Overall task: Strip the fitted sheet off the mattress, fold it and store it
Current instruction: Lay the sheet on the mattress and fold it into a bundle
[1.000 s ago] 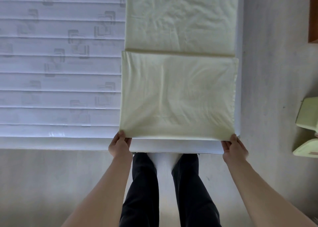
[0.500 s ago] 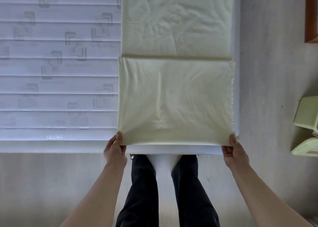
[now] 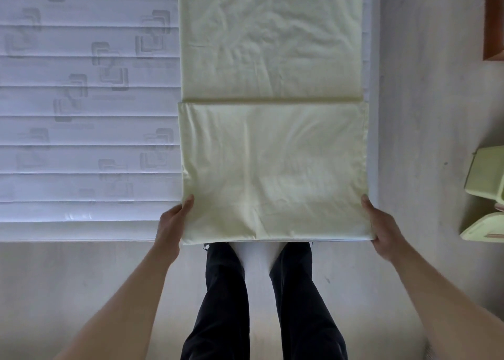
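Note:
The pale yellow-green fitted sheet (image 3: 272, 86) lies as a long folded strip down the right side of the bare white quilted mattress (image 3: 81, 114). Its near end is folded back over itself into a rectangular panel (image 3: 272, 174) that reaches the mattress's front edge. My left hand (image 3: 171, 223) grips the panel's near left edge, thumb on top. My right hand (image 3: 381, 228) grips the near right edge in the same way. The fingers under the cloth are hidden.
Pale floor lies in front of the mattress and to its right. My legs in dark trousers (image 3: 259, 305) stand against the front edge. Light green plastic containers (image 3: 485, 196) sit on the floor at right. A brown wooden piece (image 3: 495, 18) shows at top right.
The folded panel has come nearer, its near edge now at the mattress's front edge. Both hands have shifted from the near corners to the panel's sides.

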